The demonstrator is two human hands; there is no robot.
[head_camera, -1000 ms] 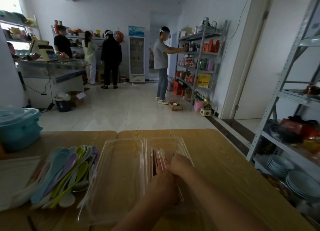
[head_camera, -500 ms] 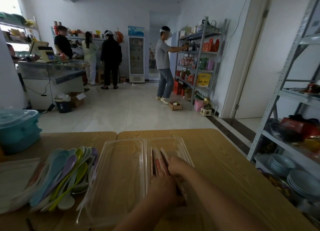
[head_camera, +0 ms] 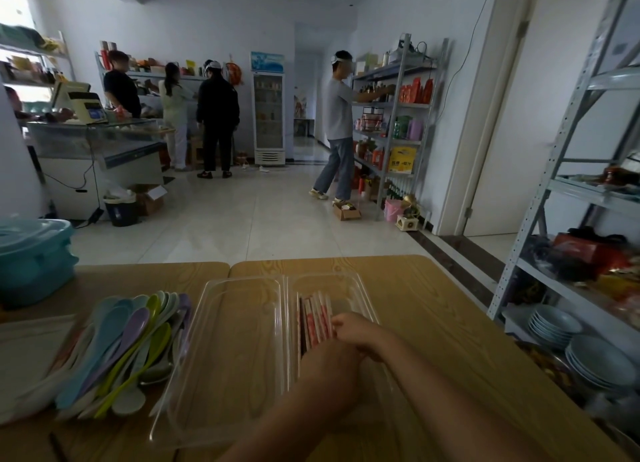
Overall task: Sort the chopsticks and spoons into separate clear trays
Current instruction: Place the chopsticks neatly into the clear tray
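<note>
Two clear trays lie side by side on the wooden table (head_camera: pixel 433 305). The left tray (head_camera: pixel 235 350) has nothing in it. The right tray (head_camera: pixel 360 283) holds a bundle of paper-wrapped chopsticks (head_camera: pixel 313 318) with red print. Both my hands are inside this tray. My left hand (head_camera: pixel 329 368) covers the near end of the bundle, fingers curled down over it. My right hand (head_camera: pixel 356 333) curls its fingers against the bundle's right side. A pile of pastel plastic spoons (head_camera: pixel 121 347) lies on the table to the left of the trays.
A teal lidded bin (head_camera: pixel 34 257) stands at the far left of the table, with white sheets (head_camera: pixel 24 350) under the spoons. A metal shelf with stacked plates (head_camera: pixel 595 354) is close on the right. Several people stand at shelves across the room.
My hands have slid a little toward me along the chopsticks, so more of the bundle's far end shows. The person at the right shelf has stepped closer to it.
</note>
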